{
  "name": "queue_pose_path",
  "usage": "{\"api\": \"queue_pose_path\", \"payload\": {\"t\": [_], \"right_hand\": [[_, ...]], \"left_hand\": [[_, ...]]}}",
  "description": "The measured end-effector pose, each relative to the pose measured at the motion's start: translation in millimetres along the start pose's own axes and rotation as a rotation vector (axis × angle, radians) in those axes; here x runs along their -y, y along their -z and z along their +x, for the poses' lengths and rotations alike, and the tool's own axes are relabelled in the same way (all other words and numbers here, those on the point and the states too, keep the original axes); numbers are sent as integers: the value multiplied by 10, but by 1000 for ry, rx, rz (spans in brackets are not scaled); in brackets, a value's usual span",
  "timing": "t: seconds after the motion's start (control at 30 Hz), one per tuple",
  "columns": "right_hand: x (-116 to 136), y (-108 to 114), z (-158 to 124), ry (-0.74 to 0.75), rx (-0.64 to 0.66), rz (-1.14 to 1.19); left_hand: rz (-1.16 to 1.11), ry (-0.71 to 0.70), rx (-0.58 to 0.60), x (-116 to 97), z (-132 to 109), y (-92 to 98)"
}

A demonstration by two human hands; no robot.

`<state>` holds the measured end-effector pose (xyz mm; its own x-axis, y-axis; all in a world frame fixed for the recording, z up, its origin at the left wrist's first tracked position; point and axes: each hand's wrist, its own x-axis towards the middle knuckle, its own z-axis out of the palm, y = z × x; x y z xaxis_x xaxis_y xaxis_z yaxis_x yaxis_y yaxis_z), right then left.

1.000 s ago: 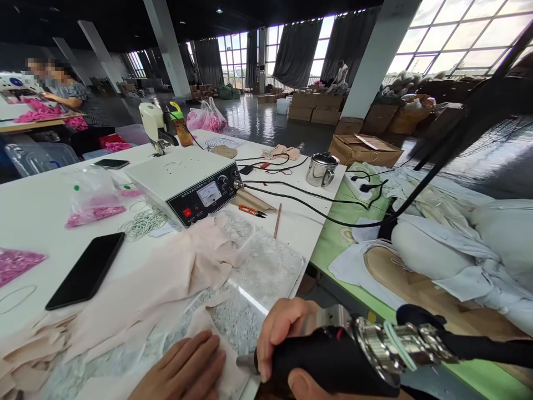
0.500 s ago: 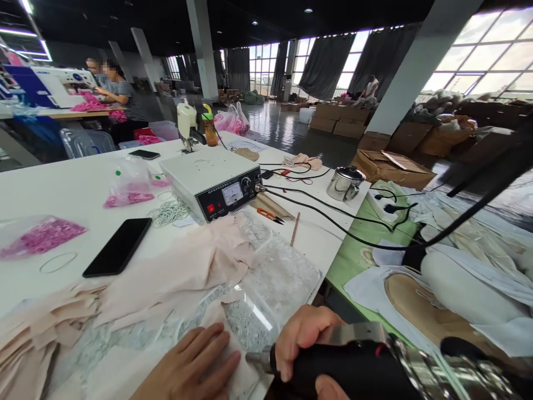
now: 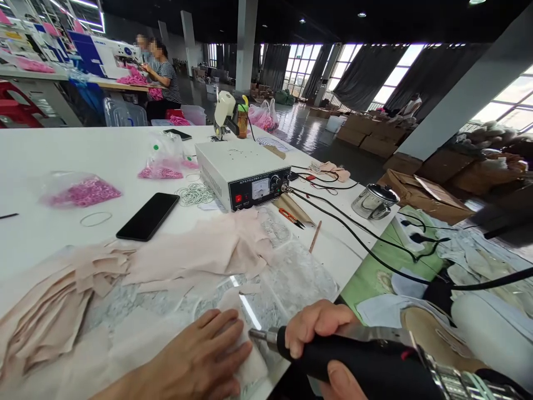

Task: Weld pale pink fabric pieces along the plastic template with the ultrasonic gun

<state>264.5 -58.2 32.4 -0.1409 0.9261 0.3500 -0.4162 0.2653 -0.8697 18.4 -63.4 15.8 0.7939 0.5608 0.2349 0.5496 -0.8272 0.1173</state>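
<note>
My right hand [image 3: 322, 344] grips a black handheld tool [image 3: 375, 366] with a metal tip [image 3: 259, 335] that points left at a small piece of pale fabric [image 3: 245, 355]. My left hand [image 3: 195, 361] lies flat on that fabric, fingers spread, just left of the tip. A black cable [image 3: 375, 250] runs from the tool to a white control box [image 3: 244, 172] with a meter on its front. Heaps of pink fabric pieces [image 3: 200, 250] lie on a clear sheet over lace [image 3: 291, 278] on the white table [image 3: 50, 161].
A black phone [image 3: 147, 215], bags of pink bits [image 3: 83, 191], white rings [image 3: 195, 194], scissors [image 3: 291, 218] and a pencil [image 3: 314, 237] lie on the table. A metal pot [image 3: 373, 201] stands at the right edge. People work at a sewing table [image 3: 154, 61] far left. Cardboard boxes [image 3: 420, 191] stand right.
The view has swung left and down, so everything shifted right in frame. My hands stay together at the fabric; the tool's tip sits closer to my left fingers.
</note>
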Motion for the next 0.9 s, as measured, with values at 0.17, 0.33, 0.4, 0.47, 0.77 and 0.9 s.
{"api": "queue_pose_path", "payload": {"t": [0.17, 0.33, 0.4, 0.47, 0.77, 0.9], "right_hand": [[15, -86, 71, 83, 4, -52], [-21, -59, 85, 113, 15, -69], [-31, -48, 90, 106, 32, -75], [-37, -50, 103, 112, 32, -68], [-94, -123, 226, 140, -7, -93], [-117, -132, 237, 143, -1, -91]], "left_hand": [[1, -8, 36, 16, 10, 42], [44, -37, 58, 36, -9, 54], [56, -43, 42, 42, -25, 37], [65, -49, 32, 42, -33, 24], [128, -71, 17, 48, -42, 3], [150, -77, 52, 71, -79, -40]]}}
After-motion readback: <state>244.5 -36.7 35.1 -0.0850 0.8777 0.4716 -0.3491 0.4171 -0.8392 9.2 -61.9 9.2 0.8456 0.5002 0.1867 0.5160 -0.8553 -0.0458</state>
